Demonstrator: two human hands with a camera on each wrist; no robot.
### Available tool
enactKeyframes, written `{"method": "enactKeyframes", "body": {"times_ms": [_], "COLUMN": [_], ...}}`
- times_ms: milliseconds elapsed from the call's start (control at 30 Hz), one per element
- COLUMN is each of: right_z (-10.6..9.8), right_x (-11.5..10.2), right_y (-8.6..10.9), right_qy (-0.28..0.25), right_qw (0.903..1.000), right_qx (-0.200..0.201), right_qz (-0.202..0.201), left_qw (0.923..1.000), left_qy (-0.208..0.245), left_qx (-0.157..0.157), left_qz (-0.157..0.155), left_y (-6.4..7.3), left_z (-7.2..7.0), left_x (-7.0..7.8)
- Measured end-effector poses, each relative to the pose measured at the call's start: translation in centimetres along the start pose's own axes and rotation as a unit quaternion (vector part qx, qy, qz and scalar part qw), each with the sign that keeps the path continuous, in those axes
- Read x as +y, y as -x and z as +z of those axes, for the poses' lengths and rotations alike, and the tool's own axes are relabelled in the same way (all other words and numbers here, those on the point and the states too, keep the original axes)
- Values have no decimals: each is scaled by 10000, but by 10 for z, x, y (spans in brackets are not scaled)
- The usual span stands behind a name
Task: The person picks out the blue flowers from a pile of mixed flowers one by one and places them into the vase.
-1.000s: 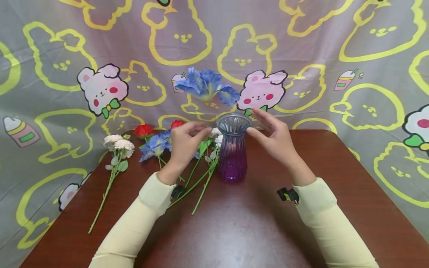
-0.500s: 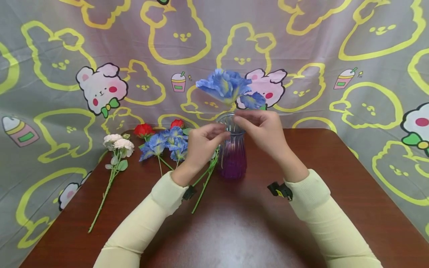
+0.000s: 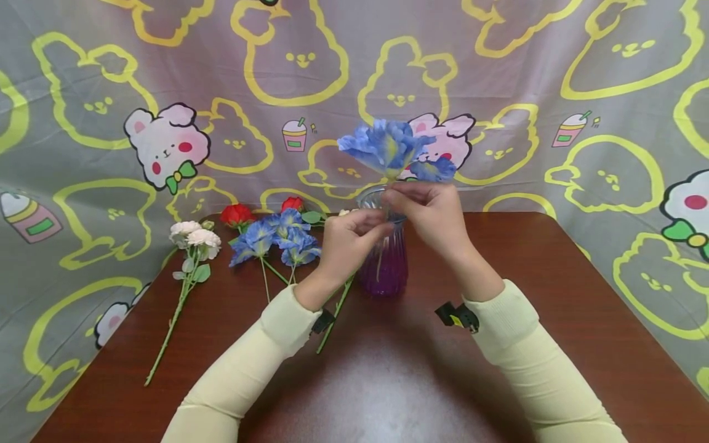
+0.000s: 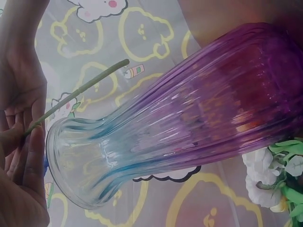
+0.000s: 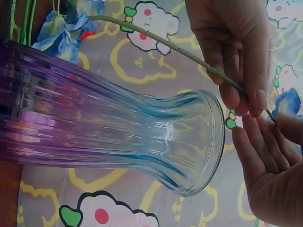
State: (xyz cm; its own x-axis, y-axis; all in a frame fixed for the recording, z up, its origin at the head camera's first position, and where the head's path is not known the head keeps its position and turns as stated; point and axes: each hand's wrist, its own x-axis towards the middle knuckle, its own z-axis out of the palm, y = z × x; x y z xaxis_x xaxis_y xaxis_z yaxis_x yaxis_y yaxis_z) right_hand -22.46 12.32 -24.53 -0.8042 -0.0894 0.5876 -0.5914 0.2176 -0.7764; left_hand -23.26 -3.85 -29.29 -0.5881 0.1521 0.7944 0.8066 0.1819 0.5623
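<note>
Left hand (image 3: 351, 243) and right hand (image 3: 434, 215) are pinching the blue flower's (image 3: 388, 146) stem (image 5: 177, 48); I'm holding it outside the vase (image 3: 396, 271).

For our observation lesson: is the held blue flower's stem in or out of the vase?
Out: the wrist views show the stem running outside the vase.

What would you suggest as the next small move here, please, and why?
Perhaps raise the blue flower until its stem clears the rim: the left hand and right hand hold it, but the stem's lower end hangs outside the vase.
</note>
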Motion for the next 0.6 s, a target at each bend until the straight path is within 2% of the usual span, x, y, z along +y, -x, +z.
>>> {"method": "enactKeyframes", "body": {"times_ms": [267,600], "right_z": [2,-2], "right_x": [-1,-7], "right_y": [-1,-5], "right_qy": [-40,-404], "right_qw": [10000,9983], "right_qx": [-9,-54], "right_qz": [10,420], "left_qw": [9999,9994], "left_qy": [143,291], "left_qx": [-41,-183], "left_qz": [-65,-75], "left_y": [1,4], "left_z": [1,-4], "left_x": [-1,-4]}}
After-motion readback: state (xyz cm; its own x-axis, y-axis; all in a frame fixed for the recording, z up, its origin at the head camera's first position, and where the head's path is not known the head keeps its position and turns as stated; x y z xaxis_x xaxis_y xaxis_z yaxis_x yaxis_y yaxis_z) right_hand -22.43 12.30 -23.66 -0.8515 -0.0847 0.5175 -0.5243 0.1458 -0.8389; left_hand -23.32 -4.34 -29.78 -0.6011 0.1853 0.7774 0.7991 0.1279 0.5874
